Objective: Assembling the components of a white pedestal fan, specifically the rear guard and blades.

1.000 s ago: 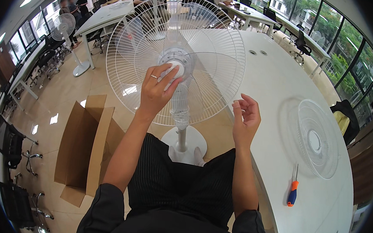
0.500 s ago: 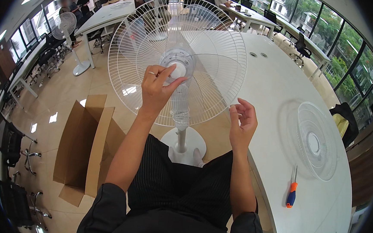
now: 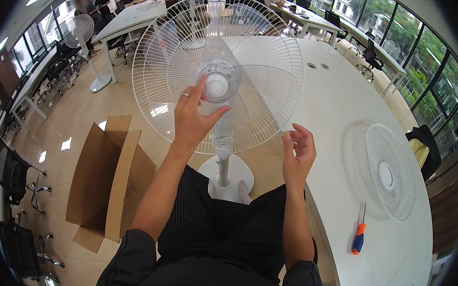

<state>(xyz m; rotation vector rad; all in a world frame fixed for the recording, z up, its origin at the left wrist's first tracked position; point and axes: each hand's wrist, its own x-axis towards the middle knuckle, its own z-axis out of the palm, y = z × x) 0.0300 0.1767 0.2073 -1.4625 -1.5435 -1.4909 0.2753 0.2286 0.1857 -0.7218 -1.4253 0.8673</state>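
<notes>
In front of me stands a white pedestal fan with a wire guard [image 3: 264, 138], clear blades [image 3: 257, 76] and a round white knob [image 3: 217, 86] at its hub. My left hand [image 3: 191, 120] is beside the knob, thumb and fingers spread apart. Its raised index finger overlaps the edge of the hub; whether it touches cannot be seen. Holding nothing, my right hand [image 3: 299, 154] hovers at the guard's lower right, fingers loosely bent and thumb apart. Below, the fan's round white base [image 3: 242, 170] rests on the floor between my feet.
On the white table [image 3: 334, 150] to my right lie a second wire guard [image 3: 394, 154] and an orange-and-blue screwdriver [image 3: 358, 242]. An open cardboard box [image 3: 122, 183] stands on the floor at left. Other fans, desks, chairs and people are farther back.
My left thumb and fingers have come off the white knob and spread wider, the hand dropping slightly away from it. My right hand has hardly moved.
</notes>
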